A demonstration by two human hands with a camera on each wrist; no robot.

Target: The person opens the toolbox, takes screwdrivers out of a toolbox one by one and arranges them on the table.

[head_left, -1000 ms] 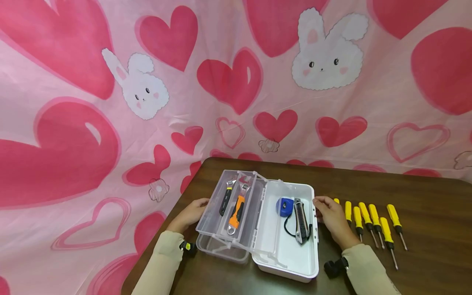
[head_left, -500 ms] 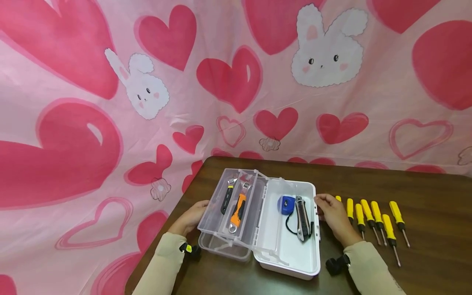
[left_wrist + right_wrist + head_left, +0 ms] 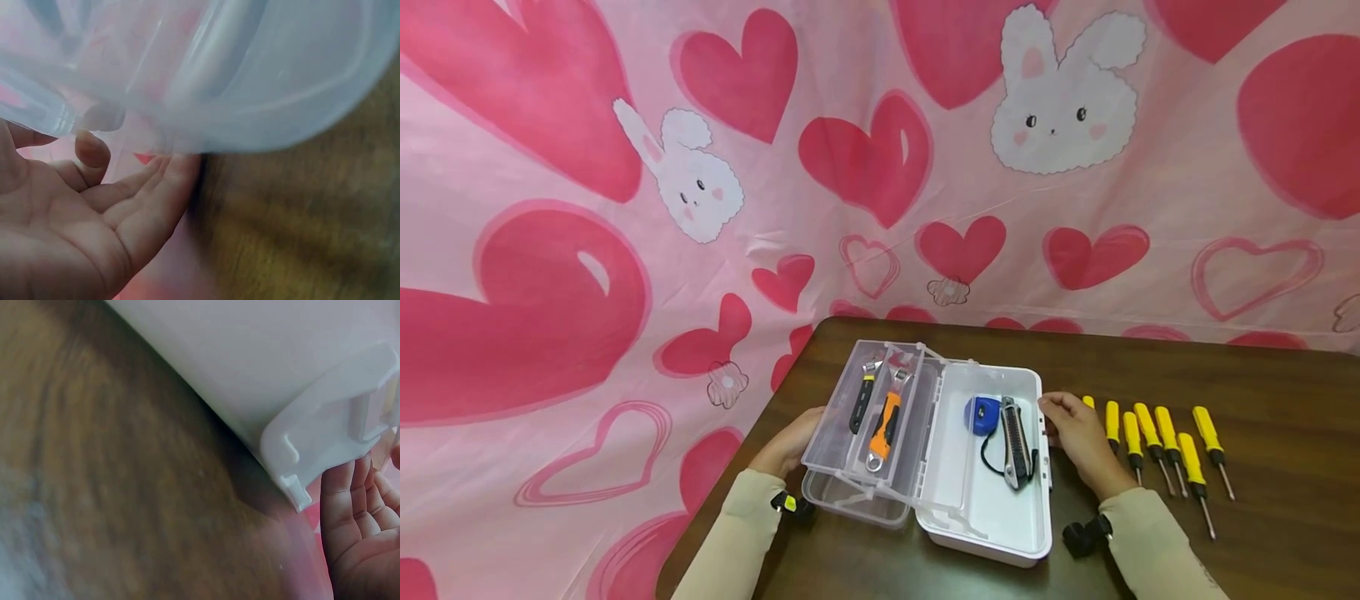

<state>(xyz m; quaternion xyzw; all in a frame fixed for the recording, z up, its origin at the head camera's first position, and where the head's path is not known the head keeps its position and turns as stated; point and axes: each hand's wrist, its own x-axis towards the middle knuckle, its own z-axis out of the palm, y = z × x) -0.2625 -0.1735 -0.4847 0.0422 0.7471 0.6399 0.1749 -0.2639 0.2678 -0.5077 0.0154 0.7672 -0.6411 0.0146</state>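
An unlatched toolbox has a white base and a clear lid folded to the left. Above the lid sits a clear tray holding a black adjustable wrench and an orange adjustable wrench. Inside the base lie a blue tape measure and a utility knife with a black cord. My left hand is at the tray's left side, its fingers extended beneath the clear plastic. My right hand touches the base's right side by a white latch, fingers mostly straight.
Several yellow-handled screwdrivers lie on the brown table, right of my right hand. A pink curtain printed with hearts and rabbits hangs behind the table and along its left side.
My left hand has shifted slightly right and further under the clear plastic. The right hand stays at the base's side. The toolbox and tools keep their arrangement; the head view has shifted slightly.
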